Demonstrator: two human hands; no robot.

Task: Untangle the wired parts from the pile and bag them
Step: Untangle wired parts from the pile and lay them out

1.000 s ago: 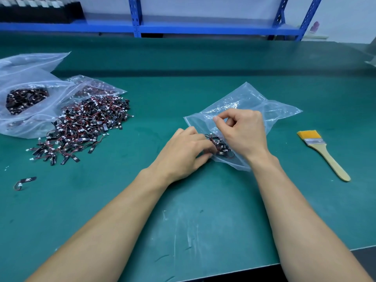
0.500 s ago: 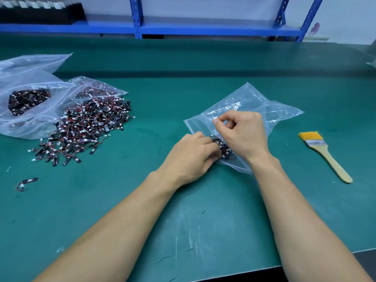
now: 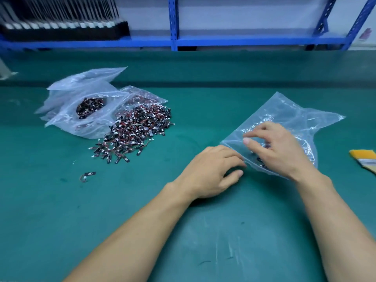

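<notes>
A clear plastic bag lies on the green mat right of centre, with a few black wired parts inside near its lower edge. My right hand rests on top of the bag, fingers stretched out, index and thumb tips close together over the film. My left hand sits on the mat just left of the bag's edge, fingers loosely curled, holding nothing that I can see. The tangled pile of black and red wired parts lies to the left, well apart from both hands.
Several clear bags lie behind the pile; one holds more parts. A single wired part lies alone in front of the pile. A yellow-bristled brush is at the right edge. A blue shelf with black trays stands behind.
My left hand has drawn back out of the bag to its left edge. My right hand's fingers have uncurled from their pinch and spread over the bag.
</notes>
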